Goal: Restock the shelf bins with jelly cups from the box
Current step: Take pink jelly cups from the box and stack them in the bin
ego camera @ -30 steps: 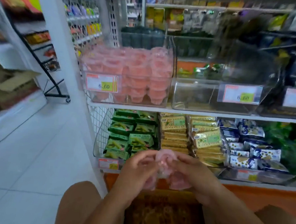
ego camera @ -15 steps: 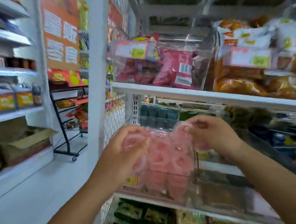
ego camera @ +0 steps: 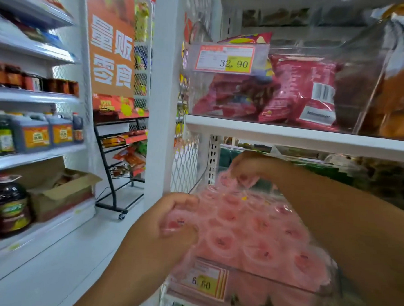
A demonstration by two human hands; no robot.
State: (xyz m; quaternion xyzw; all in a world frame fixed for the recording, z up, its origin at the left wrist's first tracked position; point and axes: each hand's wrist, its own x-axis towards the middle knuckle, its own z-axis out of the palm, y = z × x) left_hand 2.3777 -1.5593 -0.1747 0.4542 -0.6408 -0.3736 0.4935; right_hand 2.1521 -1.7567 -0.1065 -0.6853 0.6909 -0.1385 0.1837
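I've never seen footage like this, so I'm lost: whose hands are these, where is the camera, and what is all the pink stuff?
There is no machine here. A person wears a camera on their head, so you look down along their own arms at a shop shelf. The pink things are jelly cups piled in a clear bin with a 6.60 price tag. The left hand holds one cup at the bin's near corner. The right hand reaches over the pile, fingers on cups at the back. The shelf above carries bins of red snack bags.
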